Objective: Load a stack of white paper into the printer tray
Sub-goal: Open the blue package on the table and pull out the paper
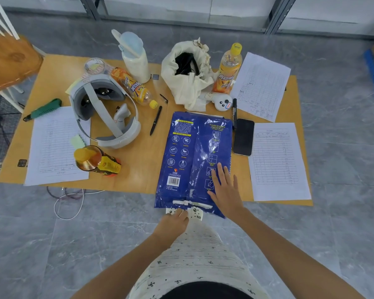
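Note:
A blue plastic-wrapped ream of paper (190,156) lies on the low wooden table (147,160), its near end hanging over the table's front edge. My right hand (225,188) rests flat on the near right part of the wrapper, fingers spread. My left hand (173,221) is at the near end of the ream, just below the torn white strip, fingers curled at the wrapper's edge; whether it grips anything I cannot tell. No printer or tray is in view.
On the table are a white headset (104,111), orange drink bottles (228,67), a white jug (134,57), a cloth bag (188,72), pens, a black phone (243,137), printed forms (276,160) and a green tool (43,110). Cables lie on the grey floor at left.

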`<state>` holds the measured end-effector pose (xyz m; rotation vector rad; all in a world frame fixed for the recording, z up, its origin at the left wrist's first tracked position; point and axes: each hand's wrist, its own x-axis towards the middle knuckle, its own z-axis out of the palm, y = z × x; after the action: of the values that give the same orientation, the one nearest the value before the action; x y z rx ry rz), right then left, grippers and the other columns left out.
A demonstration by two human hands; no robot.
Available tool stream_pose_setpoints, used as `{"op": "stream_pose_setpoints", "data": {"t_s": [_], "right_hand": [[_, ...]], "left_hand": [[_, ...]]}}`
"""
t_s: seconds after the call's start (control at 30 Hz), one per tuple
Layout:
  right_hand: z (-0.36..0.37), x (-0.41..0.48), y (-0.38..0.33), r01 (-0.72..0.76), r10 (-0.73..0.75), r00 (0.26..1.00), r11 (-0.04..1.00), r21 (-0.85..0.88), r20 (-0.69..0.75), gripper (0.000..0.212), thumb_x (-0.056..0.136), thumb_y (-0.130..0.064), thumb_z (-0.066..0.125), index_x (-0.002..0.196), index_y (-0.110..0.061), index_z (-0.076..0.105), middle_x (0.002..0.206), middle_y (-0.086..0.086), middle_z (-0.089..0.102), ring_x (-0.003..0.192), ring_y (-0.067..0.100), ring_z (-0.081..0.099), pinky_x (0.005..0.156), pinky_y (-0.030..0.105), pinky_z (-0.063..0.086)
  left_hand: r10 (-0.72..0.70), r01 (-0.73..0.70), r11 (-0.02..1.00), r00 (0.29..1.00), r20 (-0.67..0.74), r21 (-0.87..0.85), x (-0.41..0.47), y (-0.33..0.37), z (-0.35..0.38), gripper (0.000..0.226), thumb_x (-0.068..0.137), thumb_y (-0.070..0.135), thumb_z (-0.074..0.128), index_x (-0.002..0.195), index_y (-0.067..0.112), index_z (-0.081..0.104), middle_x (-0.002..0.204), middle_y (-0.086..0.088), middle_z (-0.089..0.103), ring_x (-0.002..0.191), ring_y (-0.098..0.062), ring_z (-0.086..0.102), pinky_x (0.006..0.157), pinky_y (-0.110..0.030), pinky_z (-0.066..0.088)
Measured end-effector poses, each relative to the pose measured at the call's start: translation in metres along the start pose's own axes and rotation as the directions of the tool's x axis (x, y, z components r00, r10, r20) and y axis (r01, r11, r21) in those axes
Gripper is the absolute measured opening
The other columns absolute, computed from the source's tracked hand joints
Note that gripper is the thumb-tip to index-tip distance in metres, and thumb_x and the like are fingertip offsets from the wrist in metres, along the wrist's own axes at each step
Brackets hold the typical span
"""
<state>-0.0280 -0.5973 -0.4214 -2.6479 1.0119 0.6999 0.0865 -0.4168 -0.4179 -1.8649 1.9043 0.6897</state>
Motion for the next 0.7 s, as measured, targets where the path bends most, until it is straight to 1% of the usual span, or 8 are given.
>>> {"op": "stream_pose_setpoints", "data": {"t_s": [0.07,0.13,0.2,0.3,0.4,0.5,0.6,0.7], "right_hand": [[0.005,-0.011,-0.007,0.026,-0.028,0.999,0.998,-0.062,-0.021,0.068,0.094,-0.045,0.045,0.149,-0.015,0.017,0.160,0.014,0.008,0.147,0.033,0.010,0.116,0.052,0.018],[0.009,-0.024,-0.013,0.043,-0.049,0.997,0.995,-0.087,-0.064,0.067,0.085,-0.046,0.061,0.141,-0.015,0.041,0.153,0.015,0.033,0.140,0.033,0.034,0.108,0.052,0.034],[0.011,-0.034,-0.016,0.057,-0.063,0.994,0.995,-0.076,-0.089,0.071,0.070,-0.049,0.076,0.129,-0.015,0.057,0.139,0.015,0.053,0.127,0.033,0.052,0.097,0.050,0.047],[0.012,-0.043,-0.015,0.064,-0.070,0.990,0.996,-0.055,-0.120,0.078,0.059,-0.048,0.084,0.125,-0.014,0.061,0.132,0.015,0.060,0.121,0.033,0.057,0.093,0.050,0.051],[0.012,-0.046,-0.011,0.051,-0.054,0.988,0.998,-0.026,-0.143,0.077,0.056,-0.046,0.086,0.122,-0.014,0.063,0.128,0.016,0.062,0.118,0.034,0.059,0.093,0.050,0.051],[0.010,-0.046,-0.011,0.041,-0.039,0.986,0.999,0.007,-0.165,0.068,0.052,-0.042,0.089,0.110,-0.015,0.068,0.116,0.015,0.068,0.110,0.033,0.065,0.088,0.047,0.056],[0.008,-0.045,-0.010,0.040,-0.022,0.976,0.996,0.077,-0.216,0.059,0.050,-0.035,0.092,0.100,-0.014,0.069,0.106,0.012,0.070,0.101,0.029,0.068,0.082,0.041,0.059],[0.006,-0.043,-0.008,0.047,-0.020,0.970,0.994,0.103,-0.243,0.044,0.053,-0.029,0.091,0.088,-0.015,0.067,0.096,0.007,0.070,0.092,0.023,0.068,0.078,0.035,0.059]], "left_hand": [[0.112,-0.113,0.992,0.993,0.031,0.054,-0.001,0.000,0.002,0.043,0.068,-0.005,0.074,0.108,0.001,0.059,0.123,-0.015,0.055,0.114,-0.028,0.053,0.072,-0.037,0.055],[0.275,-0.276,0.957,0.961,0.023,0.094,-0.001,-0.001,0.008,0.033,0.075,-0.010,0.062,0.107,0.000,0.058,0.123,-0.015,0.053,0.120,-0.030,0.046,0.075,-0.038,0.052],[0.378,-0.376,0.917,0.926,0.016,0.133,-0.004,-0.007,0.006,0.026,0.077,-0.010,0.060,0.099,0.002,0.063,0.115,-0.014,0.057,0.118,-0.030,0.047,0.072,-0.038,0.051],[0.451,-0.446,0.891,0.891,-0.044,0.088,-0.014,-0.017,0.000,0.022,0.072,-0.002,0.071,0.089,0.012,0.067,0.100,-0.005,0.064,0.106,-0.022,0.056,0.064,-0.032,0.053],[0.265,-0.288,0.957,0.924,-0.276,-0.044,-0.017,-0.032,-0.012,0.040,0.050,0.012,0.088,0.082,0.028,0.069,0.079,0.011,0.065,0.074,-0.007,0.062,0.050,-0.019,0.053],[-0.128,0.034,0.972,0.908,-0.400,-0.234,-0.009,-0.051,-0.021,0.042,0.055,0.020,0.089,0.090,0.023,0.067,0.088,0.006,0.068,0.080,-0.011,0.065,0.064,-0.020,0.057],[-0.374,0.274,0.882,0.902,-0.217,-0.384,-0.002,-0.067,-0.021,0.051,0.078,0.029,0.074,0.121,0.017,0.051,0.127,-0.005,0.053,0.118,-0.021,0.050,0.094,-0.032,0.047],[-0.406,0.343,0.885,0.899,-0.161,-0.315,0.003,-0.066,-0.015,0.061,0.073,0.038,0.077,0.123,0.018,0.047,0.130,-0.007,0.050,0.119,-0.023,0.049,0.095,-0.034,0.046]]}}
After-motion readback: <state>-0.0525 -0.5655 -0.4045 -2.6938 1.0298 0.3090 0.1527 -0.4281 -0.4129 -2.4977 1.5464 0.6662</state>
